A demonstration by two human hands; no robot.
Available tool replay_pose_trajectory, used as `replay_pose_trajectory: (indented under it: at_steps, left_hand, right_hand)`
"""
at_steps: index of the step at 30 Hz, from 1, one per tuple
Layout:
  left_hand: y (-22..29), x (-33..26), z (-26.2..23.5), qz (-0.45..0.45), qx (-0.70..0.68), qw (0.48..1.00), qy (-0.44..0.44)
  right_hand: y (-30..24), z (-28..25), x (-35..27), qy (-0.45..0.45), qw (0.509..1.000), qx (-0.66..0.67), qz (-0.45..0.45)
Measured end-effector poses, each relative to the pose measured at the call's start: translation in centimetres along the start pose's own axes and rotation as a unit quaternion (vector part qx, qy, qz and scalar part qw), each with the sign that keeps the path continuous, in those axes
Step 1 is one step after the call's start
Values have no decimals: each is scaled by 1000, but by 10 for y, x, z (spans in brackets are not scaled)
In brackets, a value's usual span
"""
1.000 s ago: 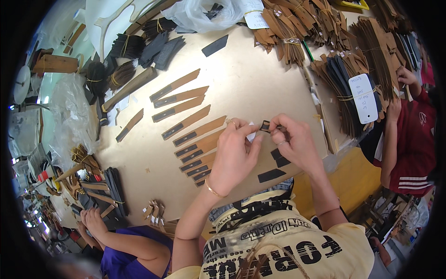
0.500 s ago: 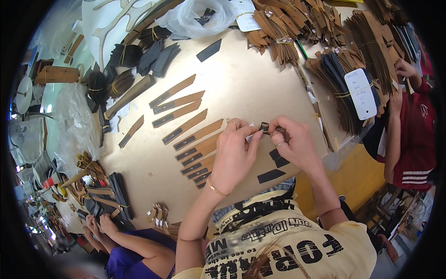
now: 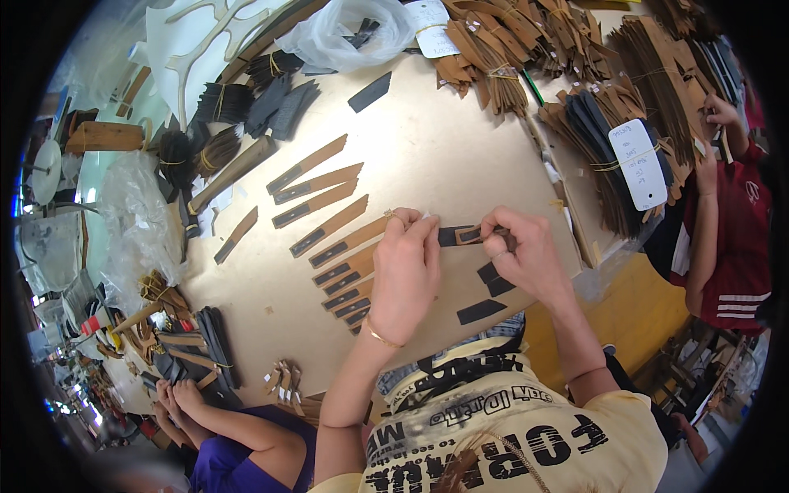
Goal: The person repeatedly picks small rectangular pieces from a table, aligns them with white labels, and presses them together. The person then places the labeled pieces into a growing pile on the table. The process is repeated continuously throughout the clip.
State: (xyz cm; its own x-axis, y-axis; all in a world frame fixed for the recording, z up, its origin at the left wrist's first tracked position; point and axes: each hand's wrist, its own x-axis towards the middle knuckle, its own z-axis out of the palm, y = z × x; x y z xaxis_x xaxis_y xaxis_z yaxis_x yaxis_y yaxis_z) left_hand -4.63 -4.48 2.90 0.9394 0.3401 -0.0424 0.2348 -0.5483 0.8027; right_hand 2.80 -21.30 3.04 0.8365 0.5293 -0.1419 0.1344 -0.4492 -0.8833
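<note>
Between my hands is a leather strip (image 3: 462, 236), dark with a brown-edged slot. My right hand (image 3: 530, 251) pinches its right end, the fingers closed. At the strip's other end, my left hand (image 3: 407, 267) is closed too, its fingers covering that end. A small white scrap (image 3: 426, 216) shows at the left fingertips; what it is cannot be told. Left of this hand lies a row of brown leather strips (image 3: 339, 214), each with a dark slotted patch at its near end. Dark leather pieces (image 3: 482, 311) lie below my right hand.
Bundled brown strips (image 3: 493, 62) and dark strips with a white tag (image 3: 637, 164) stand along the far and right edges. A hammer (image 3: 226, 177), black bundles (image 3: 218, 103) and a plastic bag (image 3: 345, 37) lie far left. Co-workers' hands (image 3: 185, 398) work at left and right.
The leather strip, bent and mostly hidden by the fingers before, now lies stretched between my hands with its slot showing. My left hand has shifted slightly left, away from my right.
</note>
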Motion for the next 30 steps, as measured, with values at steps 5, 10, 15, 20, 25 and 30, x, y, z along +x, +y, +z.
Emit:
replay_pose_trajectory:
  at_steps: [5,10,15,20,25,30]
  left_hand:
    - [-1,7,-20,27,3,1000,-2]
    - [7,-3,-21,-97,-180,978,-46]
    - [5,-5,-4,-141,-163,975,-48]
    - [6,-7,4,-139,-127,981,-38]
    - [5,-5,3,-126,-116,983,-63]
    - [2,-3,0,-119,-148,976,-102]
  right_hand:
    - [-2,2,0,14,1000,5,-4]
    - [-1,4,-1,17,1000,13,0]
    - [0,5,-1,12,1000,11,-3]
    - [0,4,-2,-15,1000,4,9]
    - [0,5,-5,-32,998,47,34]
    - [0,7,-3,-29,999,31,17]
